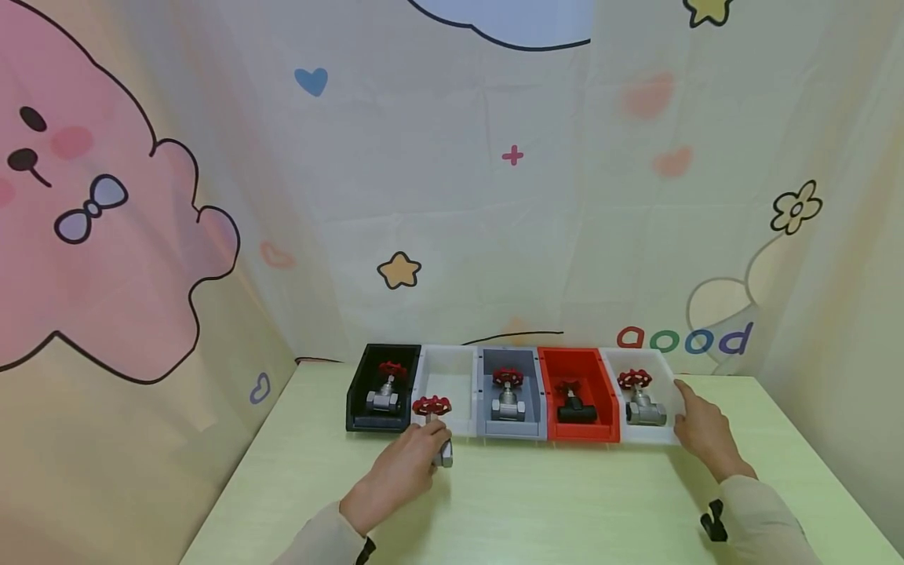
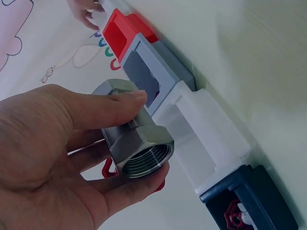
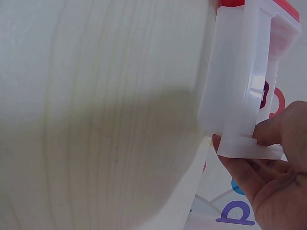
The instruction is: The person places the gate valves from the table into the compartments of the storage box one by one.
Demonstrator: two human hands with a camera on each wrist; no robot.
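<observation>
My left hand (image 1: 404, 469) grips a metal gate valve (image 2: 144, 139) with a red handwheel, in front of the second bin from the left, a white one (image 1: 448, 377). In the left wrist view the thumb lies across the valve's body and the fingers pass beneath it; the threaded opening faces the camera. My right hand (image 1: 708, 430) pinches the side wall of the rightmost white bin (image 3: 235, 91), thumb on the inside and fingers on the outside. Inside that bin stands another valve (image 1: 646, 410) with a red wheel.
A black bin (image 1: 356, 392), a grey bin (image 1: 533, 430) and a red bin (image 1: 585, 431) complete the row on the pale wooden table (image 1: 537, 502). Each of these holds a valve; the red bin's valve (image 1: 577, 412) has a black body. A printed curtain (image 1: 452, 196) hangs behind.
</observation>
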